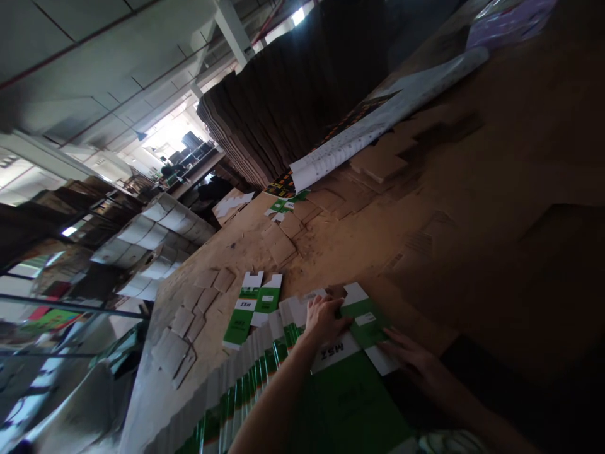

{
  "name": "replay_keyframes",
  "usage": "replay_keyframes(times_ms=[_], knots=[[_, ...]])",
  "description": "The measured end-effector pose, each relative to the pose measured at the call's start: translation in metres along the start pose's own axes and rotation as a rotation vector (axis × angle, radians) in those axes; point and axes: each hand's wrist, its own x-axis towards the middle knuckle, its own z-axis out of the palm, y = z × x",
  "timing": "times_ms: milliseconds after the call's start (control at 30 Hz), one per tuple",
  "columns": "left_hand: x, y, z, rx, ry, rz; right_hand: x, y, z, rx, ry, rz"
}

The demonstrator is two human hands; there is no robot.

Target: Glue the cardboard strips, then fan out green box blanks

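Note:
A flat green-and-white carton blank (pixel 368 325) with "MSZ" printing lies before me, tilted across the near edge of the table. My left hand (pixel 326 317) is on its upper left part, fingers curled at a white flap and thumb toward the green panel. Along the right edge, my right hand (pixel 410 348) touches the carton with its fingers stretched out. To the left, a long row of overlapping carton blanks (pixel 250 381) fans out, partly hidden by my left forearm. Another flat green carton (pixel 246 309) rests beyond that row.
Brown cardboard scraps (pixel 189 315) lie on the wooden table (pixel 227 249), with more pieces farther back. A rolled white sheet (pixel 350 148) lies in front of a tall cardboard stack (pixel 265 113). Purple plastic packaging (pixel 510 25) sits at top right. White rolls (pixel 151 233) stand beyond the left edge.

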Motion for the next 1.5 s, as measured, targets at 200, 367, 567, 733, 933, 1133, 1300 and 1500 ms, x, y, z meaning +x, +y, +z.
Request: replay_keyframes(times_ms=[200,367,567,733,933,1133,1300,1500], knots=[[-0.001,-0.001,0.001,-0.004,-0.006,0.013,-0.002,-0.006,-0.010,-0.099,-0.013,-0.033],[-0.003,-0.005,0.002,-0.014,-0.005,0.012,-0.001,-0.017,-0.010,-0.230,-0.016,-0.115],[-0.002,-0.006,0.006,0.011,-0.013,0.040,-0.002,-0.011,-0.022,-0.433,0.018,-0.164],[0.007,-0.002,0.008,-0.007,0.000,0.080,-0.017,0.041,-0.071,-0.779,0.295,0.016],[0.018,0.005,0.008,0.027,-0.012,0.086,-0.012,0.018,-0.095,-0.693,0.371,0.186],[0.021,0.009,-0.002,-0.141,-0.006,0.005,0.018,-0.054,-0.115,-0.048,0.298,0.254],[0.022,0.010,-0.016,-0.252,0.341,-0.236,0.026,-0.074,-0.074,0.258,0.281,0.274],[0.014,0.022,0.001,0.003,0.207,0.079,0.016,-0.078,-0.008,0.511,0.040,0.426]])
